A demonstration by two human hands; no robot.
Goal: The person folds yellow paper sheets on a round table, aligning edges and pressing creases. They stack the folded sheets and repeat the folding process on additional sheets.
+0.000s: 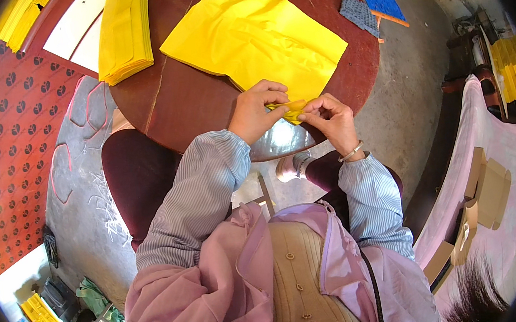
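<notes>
A wrinkled piece of yellow cloth, shaped like a flat bag, lies spread over the round dark-red table. Its narrow near end is gathered at the table's front edge. My left hand pinches that end between thumb and fingers. Close beside it, my right hand grips the same folded end with thumb and forefinger. The two sets of fingertips almost meet. Whatever lies inside the fold is hidden by my fingers.
A thick stack of folded yellow cloth stands at the table's left. A grey knitted cloth lies at its right edge, near a blue-topped stool. Open cardboard boxes rest on a pink-covered surface at right.
</notes>
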